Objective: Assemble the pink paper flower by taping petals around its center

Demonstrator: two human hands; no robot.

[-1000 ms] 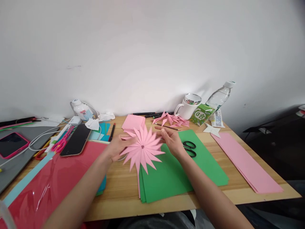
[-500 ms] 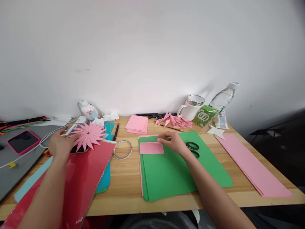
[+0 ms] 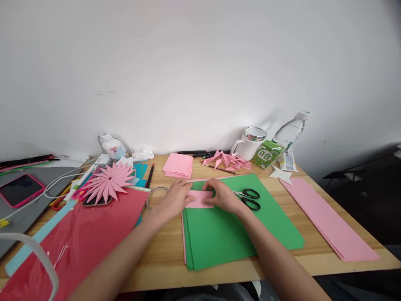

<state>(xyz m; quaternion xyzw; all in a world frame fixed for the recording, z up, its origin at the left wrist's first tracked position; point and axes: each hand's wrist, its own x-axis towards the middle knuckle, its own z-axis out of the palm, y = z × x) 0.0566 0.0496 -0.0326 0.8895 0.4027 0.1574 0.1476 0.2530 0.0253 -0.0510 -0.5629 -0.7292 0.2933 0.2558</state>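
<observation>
A pink rectangle of paper (image 3: 199, 200) lies on a stack of green paper (image 3: 232, 234). My left hand (image 3: 177, 195) is at its left end, with the thumb on the sheet and the fingers curled at the edge. From the right, my right hand (image 3: 223, 195) pinches the other end between thumb and bent fingers. Black-handled scissors (image 3: 250, 198) rest on the green stack just beyond my right hand, blades partly hidden by it.
A pink paper star (image 3: 109, 179) sits on a phone and red sheets (image 3: 90, 234) to the left. Behind are pink squares (image 3: 178, 164), folded pink pieces (image 3: 227, 160), a mug (image 3: 249, 144), a green carton (image 3: 267, 154) and a tilted bottle (image 3: 290, 130). Pink strips (image 3: 328, 221) lie right.
My left hand has left the pink star on the left and come across to the pink paper. My right hand has closed in on the paper's right end, uncovering more of the scissors.
</observation>
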